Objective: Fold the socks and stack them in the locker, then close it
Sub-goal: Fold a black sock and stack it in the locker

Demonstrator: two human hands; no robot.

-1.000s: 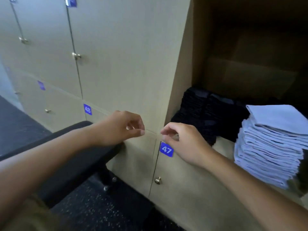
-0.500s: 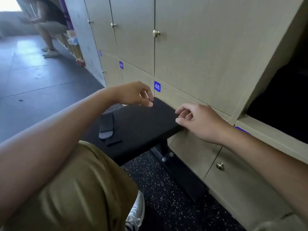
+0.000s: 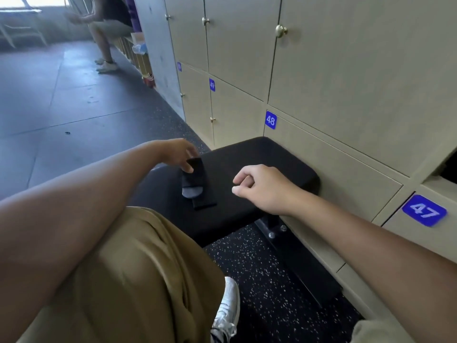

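Observation:
A pair of black socks (image 3: 196, 188) with a grey toe patch lies on the black padded bench (image 3: 262, 159) in front of the beige lockers. My left hand (image 3: 176, 154) reaches over the bench's left edge and pinches the far end of the top sock between thumb and fingers. Hovering above the middle of the bench, to the right of the socks, my right hand (image 3: 262, 185) has loosely curled fingers and holds nothing. Only a dark sliver of the open locker (image 3: 448, 170) shows at the right edge, above the door labelled 47 (image 3: 424, 210).
Shut locker doors numbered 48 (image 3: 270, 119) and 49 (image 3: 212, 84) run along the wall behind the bench. My knee in tan shorts (image 3: 138, 268) and a white shoe (image 3: 227, 310) fill the foreground. Another person (image 3: 106, 28) sits at the far left on the grey floor side.
My view swung left from the open locker with its sock stacks to the bench. My left hand dropped onto the socks and took hold of one end; my right hand moved over the bench.

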